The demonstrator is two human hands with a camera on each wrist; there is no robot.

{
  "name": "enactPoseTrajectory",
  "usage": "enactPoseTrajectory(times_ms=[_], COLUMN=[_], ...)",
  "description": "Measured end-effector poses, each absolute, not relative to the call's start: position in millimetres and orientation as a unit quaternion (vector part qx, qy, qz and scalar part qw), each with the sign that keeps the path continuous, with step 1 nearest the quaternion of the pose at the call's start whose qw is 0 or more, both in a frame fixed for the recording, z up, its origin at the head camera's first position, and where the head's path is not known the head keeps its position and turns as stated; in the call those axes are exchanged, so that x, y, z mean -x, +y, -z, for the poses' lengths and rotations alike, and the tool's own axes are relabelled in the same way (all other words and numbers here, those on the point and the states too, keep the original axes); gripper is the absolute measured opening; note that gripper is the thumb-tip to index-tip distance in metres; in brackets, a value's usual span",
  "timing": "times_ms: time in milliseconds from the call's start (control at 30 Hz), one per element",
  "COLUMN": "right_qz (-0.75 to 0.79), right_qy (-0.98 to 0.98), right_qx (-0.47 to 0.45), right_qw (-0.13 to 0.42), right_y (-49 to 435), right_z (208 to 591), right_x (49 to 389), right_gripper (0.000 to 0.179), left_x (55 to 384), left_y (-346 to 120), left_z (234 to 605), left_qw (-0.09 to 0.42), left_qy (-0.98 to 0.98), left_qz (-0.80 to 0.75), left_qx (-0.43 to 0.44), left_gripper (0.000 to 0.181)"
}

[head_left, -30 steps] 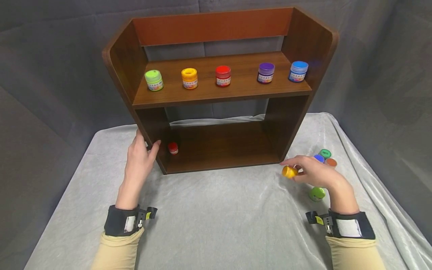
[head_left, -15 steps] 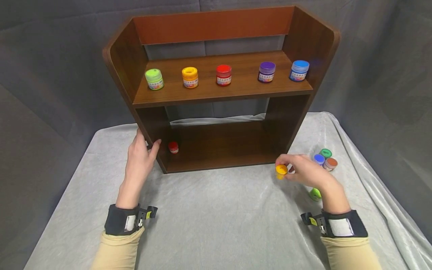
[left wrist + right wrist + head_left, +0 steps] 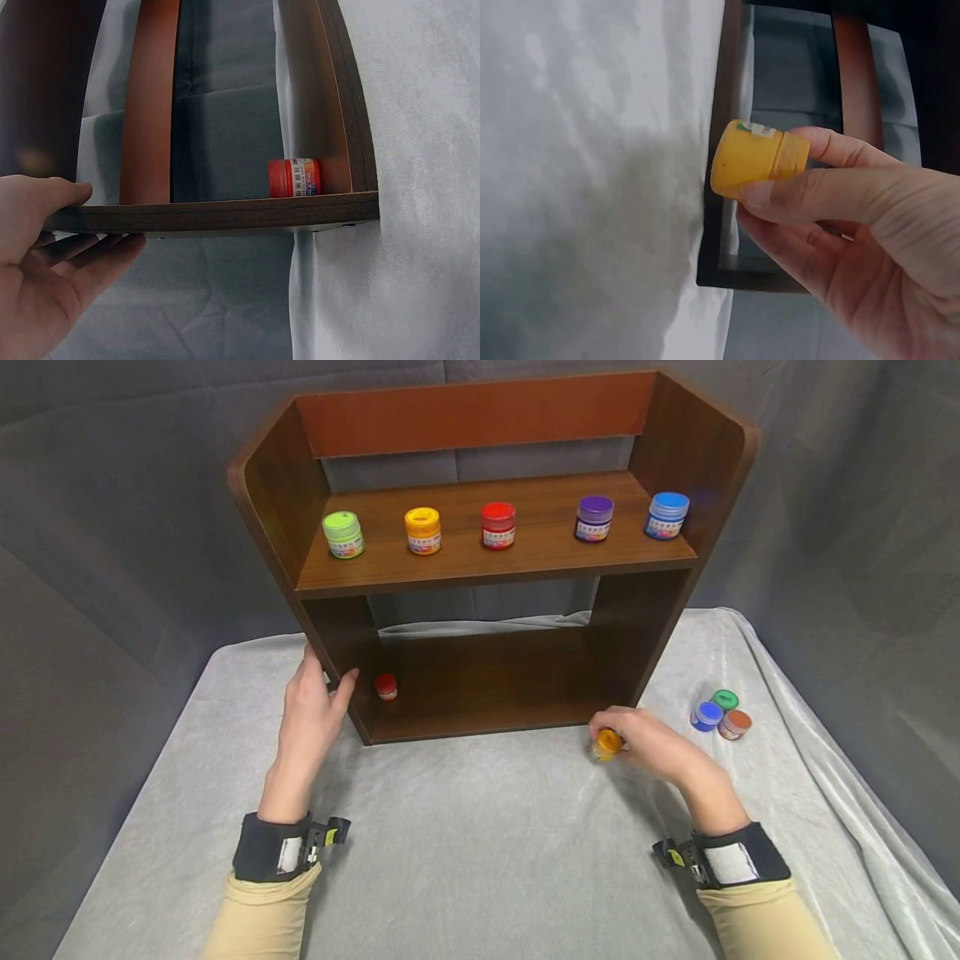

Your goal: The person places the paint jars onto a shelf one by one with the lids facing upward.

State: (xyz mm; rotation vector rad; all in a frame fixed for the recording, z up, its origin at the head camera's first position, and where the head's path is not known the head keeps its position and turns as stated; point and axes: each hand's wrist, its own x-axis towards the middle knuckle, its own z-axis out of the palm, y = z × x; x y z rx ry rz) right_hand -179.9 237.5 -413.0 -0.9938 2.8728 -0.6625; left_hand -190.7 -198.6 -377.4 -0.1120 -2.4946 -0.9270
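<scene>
My right hand (image 3: 648,745) pinches a small yellow paint jar (image 3: 606,745) between thumb and fingers, close in front of the lower board's right front edge. In the right wrist view the jar (image 3: 754,157) lies tilted on its side, its label partly covered. With thumb inside and fingers outside, my left hand (image 3: 306,727) grips the left side panel of a dark brown wooden shelf (image 3: 480,578). A red paint jar (image 3: 386,687) stands on the lower board near that panel; the left wrist view also shows the red jar (image 3: 294,178).
Along the upper board stand light green (image 3: 343,535), yellow (image 3: 423,532), red (image 3: 498,527), purple (image 3: 594,519) and blue (image 3: 666,516) jars. Right of the shelf, blue (image 3: 707,717), green (image 3: 725,699) and brown (image 3: 734,724) jars cluster on the grey cloth (image 3: 480,860).
My right hand has carried the yellow jar leftward along the shelf's front edge. Its arm now covers the light green jar on the cloth. My left hand stays on the panel.
</scene>
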Motion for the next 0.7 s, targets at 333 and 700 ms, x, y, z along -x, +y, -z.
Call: enactPoseTrajectory(times_ms=[333,700], right_qz=[0.224,0.202], right_qy=[0.92,0.967], right_qx=[0.319,0.151], right_qw=[0.043,0.031], right_y=[234,219], right_z=[420,406], right_x=[180,172], right_gripper=[0.042,0.041], left_x=[191,191], left_y=[-198,-198], left_z=[377,377], left_qw=[0.235,0.232], left_qy=[-0.909,-0.913], left_qz=[0.342,0.335], left_qx=[0.042,0.036], left_gripper=[0.051,0.05])
